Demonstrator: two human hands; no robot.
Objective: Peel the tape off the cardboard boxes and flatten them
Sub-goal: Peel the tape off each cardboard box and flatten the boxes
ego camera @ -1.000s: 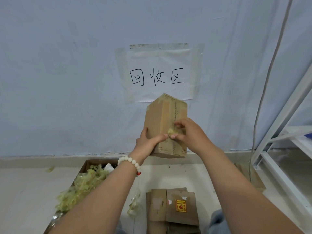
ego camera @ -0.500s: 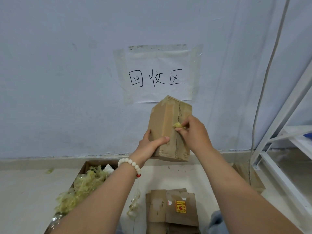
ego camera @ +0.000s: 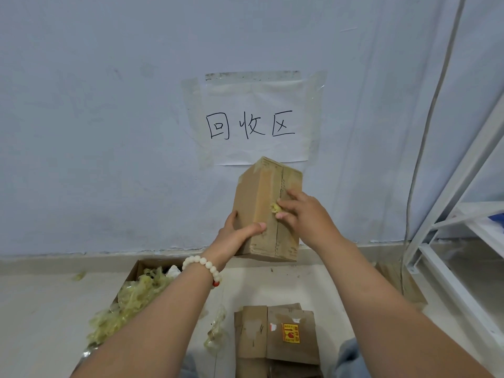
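Note:
A small brown cardboard box (ego camera: pixel 261 192) is held upright in front of the wall. My left hand (ego camera: pixel 237 233) grips its lower left side, thumb across the front face. My right hand (ego camera: pixel 302 216) pinches a crumpled bit of yellowish tape (ego camera: pixel 275 207) at the box's centre seam, about halfway up. A strip of tape still runs up the seam toward the top. The box's back and bottom are hidden.
An open box full of peeled yellowish tape (ego camera: pixel 131 301) sits on the floor at the lower left. Flattened cardboard (ego camera: pixel 278 339) lies below the hands. A white metal shelf frame (ego camera: pixel 450 241) stands at the right. A paper sign (ego camera: pixel 256 121) is taped to the wall.
My right hand has moved up the seam with the tape scrap, from near the left thumb to mid-height. The box has tilted slightly; my left hand keeps its grip.

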